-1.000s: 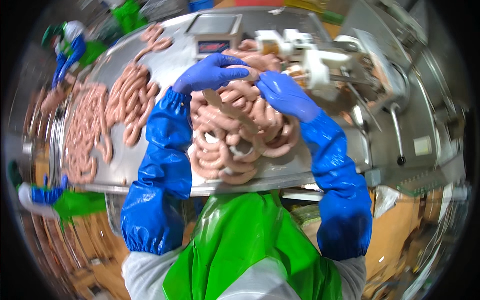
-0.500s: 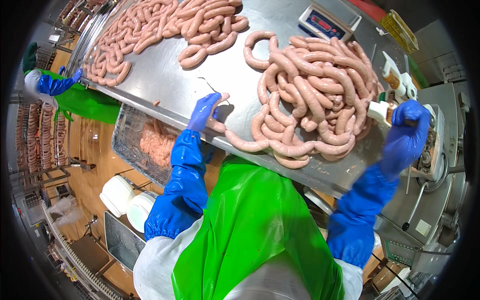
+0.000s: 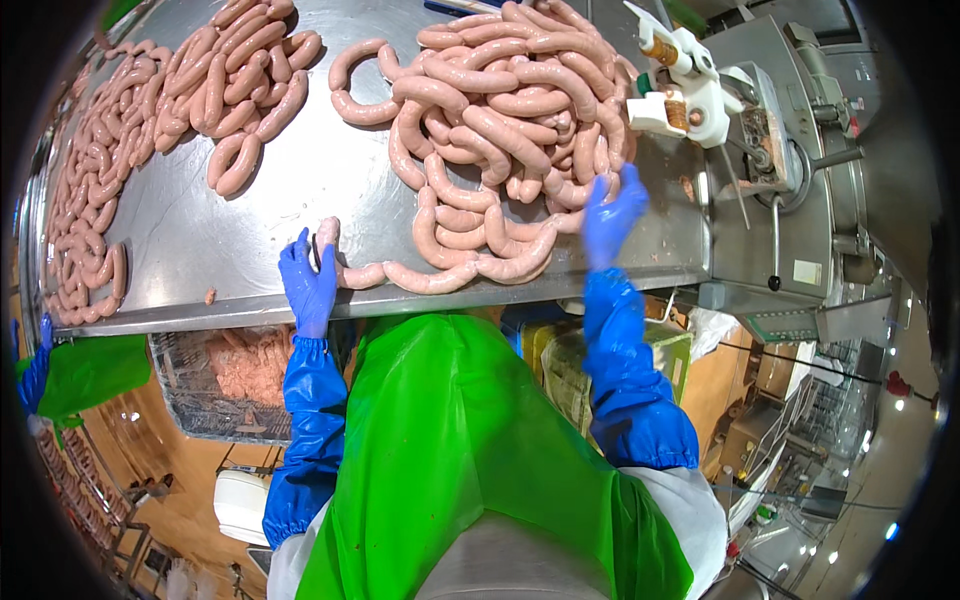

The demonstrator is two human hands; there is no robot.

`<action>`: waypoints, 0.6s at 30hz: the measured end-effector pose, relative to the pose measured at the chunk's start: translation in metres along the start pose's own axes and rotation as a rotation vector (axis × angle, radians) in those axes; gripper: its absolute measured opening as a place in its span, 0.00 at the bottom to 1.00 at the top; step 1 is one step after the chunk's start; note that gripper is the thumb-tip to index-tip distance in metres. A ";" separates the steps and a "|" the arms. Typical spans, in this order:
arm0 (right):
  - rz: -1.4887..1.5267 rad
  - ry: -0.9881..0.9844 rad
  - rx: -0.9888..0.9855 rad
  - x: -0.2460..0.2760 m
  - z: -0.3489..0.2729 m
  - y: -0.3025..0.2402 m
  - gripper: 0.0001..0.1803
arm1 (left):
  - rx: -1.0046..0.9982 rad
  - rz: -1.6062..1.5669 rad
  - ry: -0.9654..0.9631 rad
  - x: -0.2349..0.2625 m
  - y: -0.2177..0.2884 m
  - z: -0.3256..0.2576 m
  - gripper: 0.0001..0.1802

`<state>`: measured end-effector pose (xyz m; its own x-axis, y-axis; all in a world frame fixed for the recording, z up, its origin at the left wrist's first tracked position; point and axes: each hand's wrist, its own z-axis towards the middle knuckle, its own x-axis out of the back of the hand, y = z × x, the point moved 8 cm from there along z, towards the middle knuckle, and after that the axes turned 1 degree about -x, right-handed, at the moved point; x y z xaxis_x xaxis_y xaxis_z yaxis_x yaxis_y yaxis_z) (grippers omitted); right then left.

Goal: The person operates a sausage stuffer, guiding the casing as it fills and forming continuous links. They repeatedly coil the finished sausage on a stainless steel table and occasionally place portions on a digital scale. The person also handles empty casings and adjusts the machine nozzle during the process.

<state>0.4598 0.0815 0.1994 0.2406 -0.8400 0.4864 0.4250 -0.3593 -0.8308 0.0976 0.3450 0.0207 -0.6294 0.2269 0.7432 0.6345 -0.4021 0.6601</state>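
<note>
A large heap of pale pink linked sausages [image 3: 510, 110] lies on the steel table in front of me. A strand from it curves along the near edge to a sausage end [image 3: 328, 232] by my left hand [image 3: 308, 280]. That hand, blue-gloved, has its fingers apart, with the thumb against the end link. My right hand [image 3: 612, 220], also blue-gloved and slightly blurred, is beside the heap's lower right side with fingers stretched out. Its fingertips are close to the outer links; whether they touch is unclear.
More linked sausages [image 3: 240, 90] cover the table's left part. A white-nozzled machine [image 3: 690, 100] stands at the right. Below the steel table's front edge [image 3: 220, 318] is a clear crate [image 3: 190, 400] with pink meat. A co-worker's blue sleeve [image 3: 38, 370] shows at far left.
My right hand has left the white machine part and come to the heap's side. My left hand has loosened around the end link. The whole view has turned and shifted rightward.
</note>
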 end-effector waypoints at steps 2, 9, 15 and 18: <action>-0.599 0.178 -0.157 0.058 0.023 0.158 0.20 | -0.035 -0.148 0.023 0.005 0.010 0.010 0.25; 0.196 -0.154 -0.633 0.046 0.026 0.194 0.15 | 0.026 -0.388 -0.024 0.038 0.065 0.043 0.14; -0.081 -0.482 0.344 -0.034 0.002 -0.068 0.15 | -0.159 -0.900 -0.725 -0.049 0.209 0.051 0.23; -0.382 -0.676 0.605 -0.124 -0.017 -0.125 0.12 | 0.301 -1.515 -1.074 -0.078 0.253 0.088 0.23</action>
<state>0.3622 0.2240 0.2383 0.3625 -0.2336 0.9022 0.9076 -0.1314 -0.3987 0.3468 0.3033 0.1391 -0.2225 0.6274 -0.7462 0.0057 0.7662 0.6425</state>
